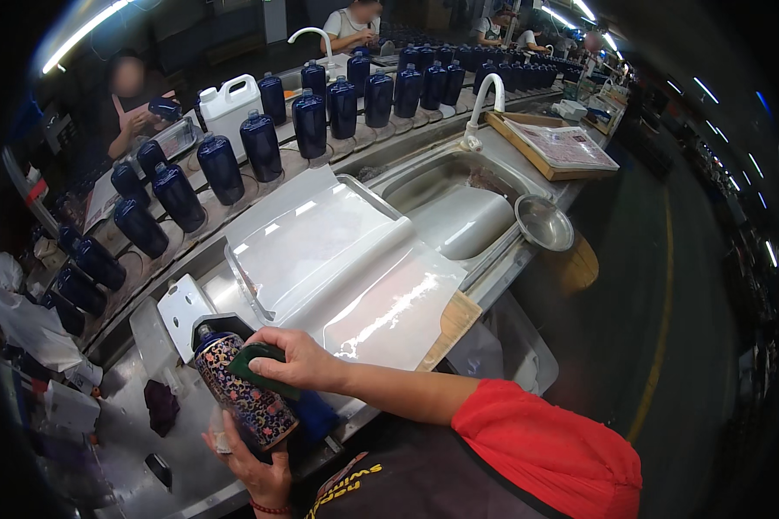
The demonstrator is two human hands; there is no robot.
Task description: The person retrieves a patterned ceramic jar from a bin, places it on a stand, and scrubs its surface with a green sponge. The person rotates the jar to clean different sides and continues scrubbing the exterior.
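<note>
A dark blue bottle (247,402) covered in a floral pattern lies tilted in front of me, its neck pointing up and left. My left hand (255,467) grips it near the lower end, with something pale around one finger. Against its upper side, my right hand (299,359) pinches a flat green scraper (249,353) between thumb and fingers. Behind the bottle's neck stands a white bracket with holes (183,313). Some blue cloth (318,417) lies under my right wrist. The bottle's underside is hidden.
A glossy white sheet (320,251) covers the bench beyond my hands, beside a steel sink (389,186) with a white tap (485,99). Plain blue bottles (309,125) line the conveyor behind. A dark cloth (160,406) lies left; a metal bowl (544,222) sits right. Other people work across the line.
</note>
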